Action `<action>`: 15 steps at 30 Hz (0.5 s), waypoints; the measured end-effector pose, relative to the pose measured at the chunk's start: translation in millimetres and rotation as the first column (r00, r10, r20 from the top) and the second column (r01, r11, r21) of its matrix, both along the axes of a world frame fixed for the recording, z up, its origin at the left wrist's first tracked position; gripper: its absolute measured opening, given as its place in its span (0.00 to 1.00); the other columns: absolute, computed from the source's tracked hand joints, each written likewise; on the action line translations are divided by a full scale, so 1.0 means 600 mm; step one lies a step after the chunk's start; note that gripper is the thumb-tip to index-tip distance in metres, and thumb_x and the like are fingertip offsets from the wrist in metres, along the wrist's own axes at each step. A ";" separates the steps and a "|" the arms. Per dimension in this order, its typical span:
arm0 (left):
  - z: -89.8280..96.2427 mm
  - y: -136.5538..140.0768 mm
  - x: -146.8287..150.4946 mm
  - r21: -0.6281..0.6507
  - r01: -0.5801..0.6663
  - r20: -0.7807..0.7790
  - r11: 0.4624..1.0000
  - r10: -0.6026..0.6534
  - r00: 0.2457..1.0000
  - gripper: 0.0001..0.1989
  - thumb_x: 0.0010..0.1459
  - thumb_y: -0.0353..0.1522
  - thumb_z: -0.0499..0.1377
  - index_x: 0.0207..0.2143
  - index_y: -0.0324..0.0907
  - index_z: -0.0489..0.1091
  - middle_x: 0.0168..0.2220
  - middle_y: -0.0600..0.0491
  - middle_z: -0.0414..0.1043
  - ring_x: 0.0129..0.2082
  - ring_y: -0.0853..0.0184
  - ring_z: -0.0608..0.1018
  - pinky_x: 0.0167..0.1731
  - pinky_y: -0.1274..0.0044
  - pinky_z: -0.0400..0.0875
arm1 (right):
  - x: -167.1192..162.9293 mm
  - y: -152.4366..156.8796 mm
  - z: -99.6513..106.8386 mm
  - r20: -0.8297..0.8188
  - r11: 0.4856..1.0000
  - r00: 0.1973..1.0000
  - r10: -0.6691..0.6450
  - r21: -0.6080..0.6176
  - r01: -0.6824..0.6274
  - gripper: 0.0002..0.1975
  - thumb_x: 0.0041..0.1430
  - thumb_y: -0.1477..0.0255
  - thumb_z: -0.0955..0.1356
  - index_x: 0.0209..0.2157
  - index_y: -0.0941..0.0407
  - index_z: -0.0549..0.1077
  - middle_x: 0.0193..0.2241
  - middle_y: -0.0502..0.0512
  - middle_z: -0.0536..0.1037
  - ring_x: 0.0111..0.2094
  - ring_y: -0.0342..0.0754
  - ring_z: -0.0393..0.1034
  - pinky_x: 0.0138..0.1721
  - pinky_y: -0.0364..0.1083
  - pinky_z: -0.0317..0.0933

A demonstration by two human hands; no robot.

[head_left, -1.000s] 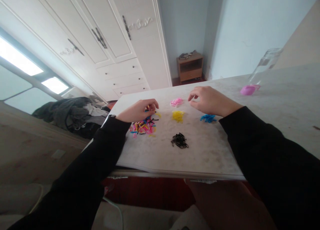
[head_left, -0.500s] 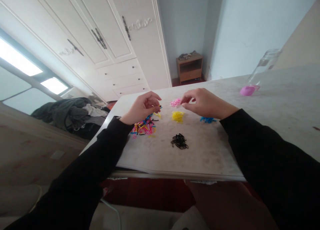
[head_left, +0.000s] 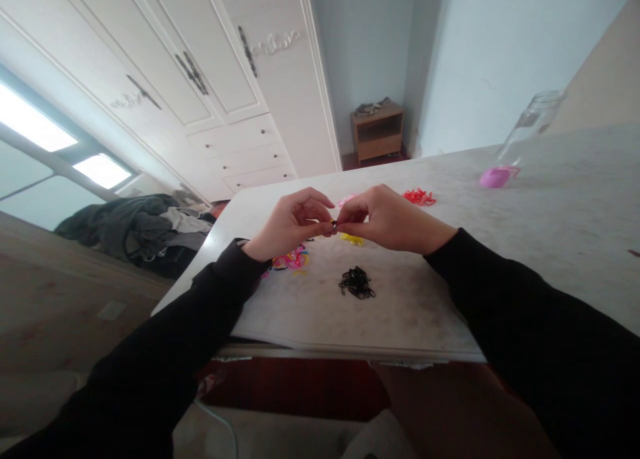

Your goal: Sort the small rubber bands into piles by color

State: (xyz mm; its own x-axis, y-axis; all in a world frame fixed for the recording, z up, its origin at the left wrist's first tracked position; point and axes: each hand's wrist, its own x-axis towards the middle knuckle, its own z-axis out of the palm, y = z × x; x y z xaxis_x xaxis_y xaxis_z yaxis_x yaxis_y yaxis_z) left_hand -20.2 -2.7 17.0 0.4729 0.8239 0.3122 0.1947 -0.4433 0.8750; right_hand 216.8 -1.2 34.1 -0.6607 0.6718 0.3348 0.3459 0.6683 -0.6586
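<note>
Over the table, the fingertips of my left hand point(head_left: 299, 222) and my right hand point(head_left: 389, 218) meet. My left hand pinches small rubber bands point(head_left: 334, 224), a dark one among them; how many is too small to tell. The closed thumb and forefinger of my right hand are at the same dark band. Below my left hand lies a mixed-colour heap of rubber bands point(head_left: 291, 258). Partly behind my right hand are a yellow pile point(head_left: 353, 240) and a pink pile point(head_left: 345, 200). Nearer me is a black pile point(head_left: 357, 283). A red pile point(head_left: 420, 197) lies beyond my right wrist.
The pale table point(head_left: 415, 306) has its front edge close to me. A clear glass bottle point(head_left: 525, 136) with something pink at its base stands at the back right. Dark clothes point(head_left: 125, 236) are heaped to the left, before a white wardrobe point(head_left: 240, 142).
My right hand has moved left and nearer to me, from beside the pink pile to my left fingertips. The red pile has come into view; the blue pile is now hidden.
</note>
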 end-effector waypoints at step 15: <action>-0.007 0.004 -0.006 0.041 -0.091 -0.106 0.995 0.095 0.990 0.15 0.55 0.36 0.72 0.41 0.44 0.74 0.33 0.53 0.81 0.34 0.67 0.84 0.36 0.73 0.83 | 0.176 0.088 0.006 0.362 0.978 0.932 0.022 -0.203 0.056 0.20 0.54 0.46 0.76 0.29 0.49 0.85 0.27 0.52 0.83 0.31 0.54 0.78 0.34 0.51 0.69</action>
